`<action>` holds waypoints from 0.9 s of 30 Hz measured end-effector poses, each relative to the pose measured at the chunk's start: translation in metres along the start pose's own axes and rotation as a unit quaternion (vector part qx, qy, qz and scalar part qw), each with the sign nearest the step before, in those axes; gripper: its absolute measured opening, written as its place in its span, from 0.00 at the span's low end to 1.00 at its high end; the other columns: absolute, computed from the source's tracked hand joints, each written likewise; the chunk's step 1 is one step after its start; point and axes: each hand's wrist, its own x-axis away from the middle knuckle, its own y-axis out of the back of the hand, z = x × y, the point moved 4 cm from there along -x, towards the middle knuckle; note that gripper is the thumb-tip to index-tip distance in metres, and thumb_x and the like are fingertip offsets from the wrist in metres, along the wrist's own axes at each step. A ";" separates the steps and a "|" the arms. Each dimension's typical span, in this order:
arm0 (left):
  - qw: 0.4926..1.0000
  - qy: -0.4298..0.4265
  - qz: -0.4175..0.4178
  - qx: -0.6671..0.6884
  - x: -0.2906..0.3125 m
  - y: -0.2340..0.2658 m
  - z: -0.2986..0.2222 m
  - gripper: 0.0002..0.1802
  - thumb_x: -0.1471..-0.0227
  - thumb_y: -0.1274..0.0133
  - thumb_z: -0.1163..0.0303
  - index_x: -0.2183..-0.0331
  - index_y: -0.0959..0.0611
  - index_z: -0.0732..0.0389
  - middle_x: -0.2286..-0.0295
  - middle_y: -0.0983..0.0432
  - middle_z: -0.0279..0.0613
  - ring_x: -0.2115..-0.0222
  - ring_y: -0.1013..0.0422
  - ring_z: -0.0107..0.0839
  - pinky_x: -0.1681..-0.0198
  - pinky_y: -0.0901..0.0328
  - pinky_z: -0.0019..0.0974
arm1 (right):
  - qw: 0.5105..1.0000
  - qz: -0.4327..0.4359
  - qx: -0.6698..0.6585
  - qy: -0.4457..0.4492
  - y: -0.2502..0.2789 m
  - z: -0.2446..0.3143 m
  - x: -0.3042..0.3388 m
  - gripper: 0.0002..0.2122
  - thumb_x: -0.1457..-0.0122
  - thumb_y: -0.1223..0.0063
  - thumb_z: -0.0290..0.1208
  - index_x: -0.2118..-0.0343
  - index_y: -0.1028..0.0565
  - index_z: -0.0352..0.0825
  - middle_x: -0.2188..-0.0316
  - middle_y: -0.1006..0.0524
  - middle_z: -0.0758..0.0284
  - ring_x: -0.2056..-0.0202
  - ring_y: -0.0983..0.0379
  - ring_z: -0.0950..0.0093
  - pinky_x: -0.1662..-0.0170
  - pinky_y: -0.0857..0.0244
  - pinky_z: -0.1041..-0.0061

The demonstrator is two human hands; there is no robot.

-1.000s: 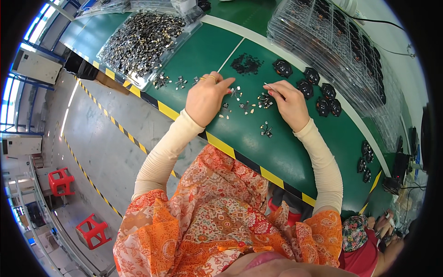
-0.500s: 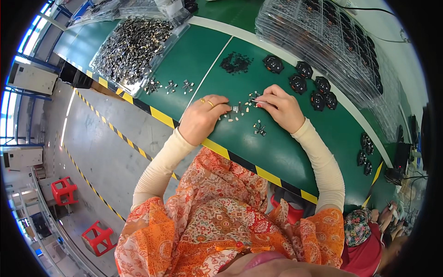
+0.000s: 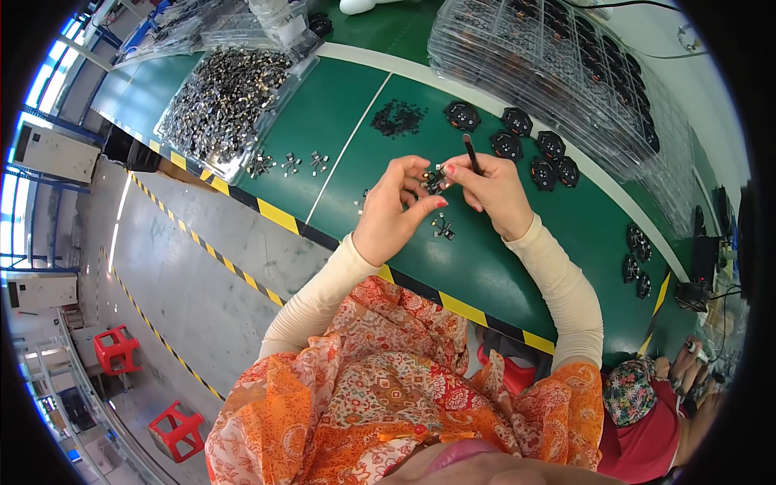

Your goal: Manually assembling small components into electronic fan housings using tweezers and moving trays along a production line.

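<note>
My left hand [image 3: 394,212] and my right hand [image 3: 490,194] are raised together above the green table [image 3: 347,105]. Both pinch a small black and metal part [image 3: 435,179] between their fingertips. My right hand also holds a thin dark stick-like tool [image 3: 471,153] that points up and away. Under the hands a few small metal clips [image 3: 441,226] lie on the table.
A clear tray of several small metal parts [image 3: 222,97] sits at the far left. A pile of tiny black bits [image 3: 398,119] and a row of round black parts [image 3: 517,137] lie beyond the hands. Stacked clear trays [image 3: 566,65] stand behind. Another person [image 3: 655,412] sits at the right. Red stools [image 3: 117,347] stand on the floor.
Both hands have lifted off the table and come together, now pinching a small part. The view has shifted, so the table looks farther up.
</note>
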 end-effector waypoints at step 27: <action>0.940 0.194 0.019 0.279 -0.003 0.002 0.027 0.16 0.44 0.49 0.81 0.52 0.24 0.68 0.63 0.21 0.43 0.71 0.30 0.22 0.70 0.36 0.24 | 0.988 -0.004 -0.051 0.144 -0.008 -0.016 -0.004 0.09 0.43 0.42 0.29 0.70 0.20 0.27 0.79 0.19 0.65 0.76 0.22 0.79 0.71 0.30 0.78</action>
